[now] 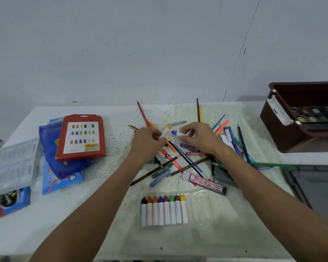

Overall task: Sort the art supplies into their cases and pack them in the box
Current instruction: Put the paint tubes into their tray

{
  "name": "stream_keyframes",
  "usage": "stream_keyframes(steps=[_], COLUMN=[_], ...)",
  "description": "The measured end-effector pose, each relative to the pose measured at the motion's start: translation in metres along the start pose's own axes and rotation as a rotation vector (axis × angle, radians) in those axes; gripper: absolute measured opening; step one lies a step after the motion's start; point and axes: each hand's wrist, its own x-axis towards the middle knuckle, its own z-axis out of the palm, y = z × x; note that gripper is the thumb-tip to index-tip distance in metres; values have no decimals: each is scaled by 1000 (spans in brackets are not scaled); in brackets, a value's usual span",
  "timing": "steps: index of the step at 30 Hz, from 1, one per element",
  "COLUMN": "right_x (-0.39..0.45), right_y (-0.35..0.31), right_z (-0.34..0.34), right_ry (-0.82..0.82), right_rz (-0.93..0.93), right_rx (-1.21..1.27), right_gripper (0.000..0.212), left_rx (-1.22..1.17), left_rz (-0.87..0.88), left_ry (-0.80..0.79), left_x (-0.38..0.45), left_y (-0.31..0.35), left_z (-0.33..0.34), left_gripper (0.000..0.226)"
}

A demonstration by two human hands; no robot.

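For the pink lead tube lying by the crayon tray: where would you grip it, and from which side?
Grip the pink lead tube across its mid-body, coming from above with fingers spanning its width. It lies flat and slanted on the table, long sides mostly free; its dark end sits near other clutter.

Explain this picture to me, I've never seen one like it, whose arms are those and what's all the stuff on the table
There is only one picture, taken by a wide-angle camera worn on a person's head, looking forward and down. So the two bare arms reaching in from below are that person's own; no machine is involved.

The left hand pinches a white crayon with an orange tip. The right hand pinches a white crayon with a blue tip. Under them lies a loose pile of pencils and markers on the table.

Nearer the camera, a clear tray holds eight such crayons in a row. On the left lie a red case, a blue pouch and other packs. On the right stands a brown box with a paint set inside.
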Motion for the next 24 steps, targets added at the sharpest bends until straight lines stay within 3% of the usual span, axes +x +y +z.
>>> stream_keyframes(steps=[5, 10, 16, 24], right_x=[-67, -142, -189, -193], right_y=[-15, -15, -12, -19], right_z=[-3, 3, 10, 27], right_ry=[7, -58, -51, -11], right_rz=[20, 116, 219, 222], right_rx=[183, 327, 198, 41], right_gripper=[17, 11, 8, 23], left_rx=[-110, -179, -161, -57], left_rz=[13, -2, -8, 39], left_ry=[21, -60, -118, -111], left_x=[-61, -136, -186, -199], left_y=[-2, -6, 0, 16], left_z=[-6, 1, 9, 26], left_gripper=[22, 20, 19, 25])
